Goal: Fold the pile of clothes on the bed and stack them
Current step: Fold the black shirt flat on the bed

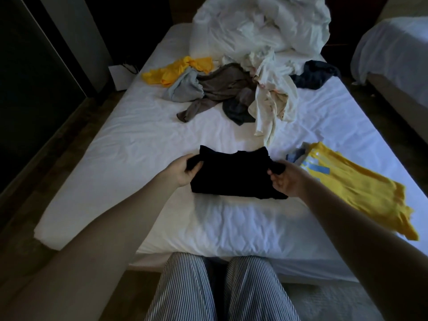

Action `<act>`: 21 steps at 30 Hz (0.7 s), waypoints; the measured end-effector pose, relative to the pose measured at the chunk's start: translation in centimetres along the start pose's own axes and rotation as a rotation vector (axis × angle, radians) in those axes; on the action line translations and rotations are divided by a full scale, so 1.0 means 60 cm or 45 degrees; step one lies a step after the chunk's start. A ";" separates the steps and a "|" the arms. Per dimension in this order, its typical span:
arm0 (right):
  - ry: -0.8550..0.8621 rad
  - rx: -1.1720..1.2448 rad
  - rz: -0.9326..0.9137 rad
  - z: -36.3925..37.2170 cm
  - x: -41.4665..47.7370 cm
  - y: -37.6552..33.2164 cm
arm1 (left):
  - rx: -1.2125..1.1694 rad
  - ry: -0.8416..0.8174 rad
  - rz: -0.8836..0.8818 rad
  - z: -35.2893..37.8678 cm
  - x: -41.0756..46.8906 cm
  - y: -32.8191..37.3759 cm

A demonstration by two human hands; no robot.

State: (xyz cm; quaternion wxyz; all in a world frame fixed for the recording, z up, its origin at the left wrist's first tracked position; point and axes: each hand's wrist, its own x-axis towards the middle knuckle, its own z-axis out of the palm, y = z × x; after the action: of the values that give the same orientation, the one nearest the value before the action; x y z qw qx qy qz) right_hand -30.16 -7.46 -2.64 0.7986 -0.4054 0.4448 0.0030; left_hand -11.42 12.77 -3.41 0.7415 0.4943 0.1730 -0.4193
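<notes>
**Striped trouser legs point(213, 290) nearest lens; black garment point(231, 177) gripped at both ends**

Noted 2 legs pressed against near edge of bed point(115, 144), just below white pillow point(231, 228). Found black garment partly folded, lying across far edge of pillow and onto sheet, directly between the 2 hands. Left hand point(183, 170): fingers curled round bunched cloth at garment's left end. Right hand point(286, 179): fingers and thumb pinching cloth at garment's right end. Both forearms reaching in from lower corners of view.

Logged folded stack point(352, 191) just beside right hand, on sheet at right side of bed. Yellow shirt with pale blue print on top, edge of 1 blue-grey item showing beneath at far end. Contact between stack and hand not resolvable.

Recorded unfolded pile point(231, 93) beyond garment, well apart from it across bare sheet. Left to right: yellow piece point(178, 69), pale grey piece point(185, 88), grey-brown piece point(222, 86), dark slate piece point(236, 111), cream pieces point(273, 100), navy piece point(315, 74). All tangled and overlapping.

Seen behind pile: crumpled white duvet point(261, 24) heaped at far end of bed. Seen at right edge: second bed point(393, 54) with white cover. Seen left of bed: dark floor, tall dark panels, small white box point(120, 76) on floor.
</notes>
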 end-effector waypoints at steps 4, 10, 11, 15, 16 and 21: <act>-0.057 0.006 -0.201 0.022 0.059 -0.021 | -0.218 0.011 -0.011 0.044 0.048 0.024; 0.284 -1.720 -0.885 0.052 0.124 0.029 | 1.228 0.075 0.365 0.071 0.087 -0.032; 0.277 -1.887 -0.848 0.053 0.134 0.041 | 1.644 0.073 0.528 0.067 0.099 -0.050; 0.297 -2.070 -0.598 0.034 0.169 0.090 | 2.442 0.013 0.430 0.026 0.137 -0.117; 0.301 -2.081 -0.619 0.026 0.173 0.099 | 2.462 0.036 0.385 0.014 0.145 -0.126; 0.328 -1.989 -0.652 0.012 0.191 0.101 | 2.337 0.080 0.341 0.015 0.163 -0.117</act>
State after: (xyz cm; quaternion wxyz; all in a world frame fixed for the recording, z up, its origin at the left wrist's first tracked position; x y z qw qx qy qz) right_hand -24.95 -6.98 -14.50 0.2062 -0.9288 0.2965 0.0827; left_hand -11.38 6.43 -13.71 0.0969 0.9146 -0.2652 -0.2894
